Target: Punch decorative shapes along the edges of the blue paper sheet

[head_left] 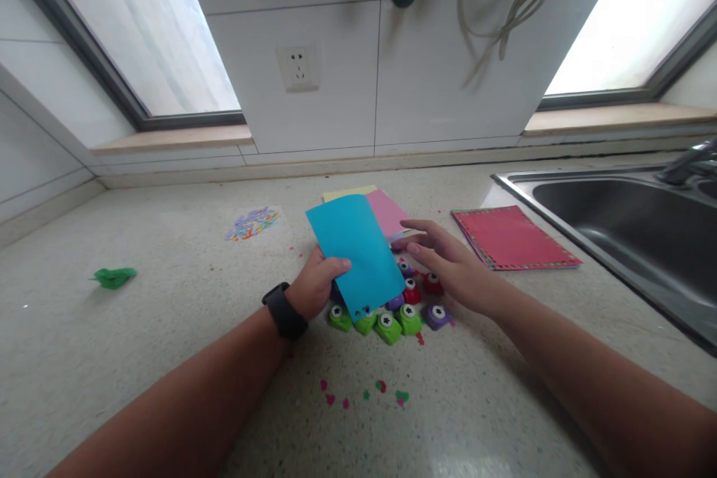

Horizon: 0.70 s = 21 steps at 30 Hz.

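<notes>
My left hand (322,280), with a black watch at the wrist, pinches a blue sheet of paper (358,246) by its left edge, thumb on top. A few small punched holes show along the sheet's lower edge. My right hand (442,258) hovers just right of the sheet, fingers spread and thumb apart, holding nothing that I can see. Beneath and around the paper stand several small craft punches: green ones (388,327) in front, a purple one (435,316) at the right, and red ones (411,291) behind. The blue sheet hides part of the group.
Pink paper (386,210) and a yellow sheet (350,193) lie behind. At right, a stack of red sheets (512,237) with punched borders lies beside the steel sink (594,216). Paper cutouts (330,399) are scattered in front; a confetti pile (253,224) and a green scrap (114,278) lie left.
</notes>
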Available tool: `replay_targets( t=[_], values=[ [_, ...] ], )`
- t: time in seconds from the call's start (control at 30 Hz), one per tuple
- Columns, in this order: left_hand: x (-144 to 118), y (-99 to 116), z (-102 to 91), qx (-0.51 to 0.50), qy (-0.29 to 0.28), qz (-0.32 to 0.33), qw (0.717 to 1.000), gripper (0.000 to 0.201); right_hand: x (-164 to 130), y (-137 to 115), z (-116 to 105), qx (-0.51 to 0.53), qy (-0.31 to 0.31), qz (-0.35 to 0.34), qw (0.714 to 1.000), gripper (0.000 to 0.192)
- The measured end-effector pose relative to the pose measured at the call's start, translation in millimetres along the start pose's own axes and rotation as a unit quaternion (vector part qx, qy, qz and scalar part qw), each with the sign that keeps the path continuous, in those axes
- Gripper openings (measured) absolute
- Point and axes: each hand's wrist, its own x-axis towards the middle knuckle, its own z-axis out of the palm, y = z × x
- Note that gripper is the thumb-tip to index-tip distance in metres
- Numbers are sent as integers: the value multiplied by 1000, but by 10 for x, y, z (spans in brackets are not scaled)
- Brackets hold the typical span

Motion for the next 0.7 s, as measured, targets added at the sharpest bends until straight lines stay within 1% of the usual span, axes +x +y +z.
replay_targets(
  t=[0.13,0.2,0.3,0.37,0.4,0.47,0.57,0.63,0.7],
  values=[
    [-5,27,13,-1,8,-4,1000,60,-30,-33,23,-22,-10,7,1000,55],
    [-7,21,6,-3,1,-6,1000,56,-42,-44,26,-81,-1,-20,997,52],
    [-14,20,-8,4,-26,-8,1000,52,-63,-72,26,-212,4,-72,975,50],
    [-18,32,-20,12,-41,-8,999,52,-72,-84,36,-250,2,-80,965,51],
    [-18,39,-28,15,-47,-6,999,52,-74,-83,44,-244,2,-75,967,52],
    [-17,51,-48,18,-54,-1,998,51,-69,-65,59,-196,10,-62,979,53],
    [-14,54,-67,31,-44,8,999,47,-45,-28,62,-67,26,-77,994,59],
    [-13,64,-56,61,-32,15,998,41,-28,-23,47,34,29,-89,995,64],
    [-15,97,-19,96,-25,28,995,34,-19,-41,22,97,37,-78,992,65]
  ],
)
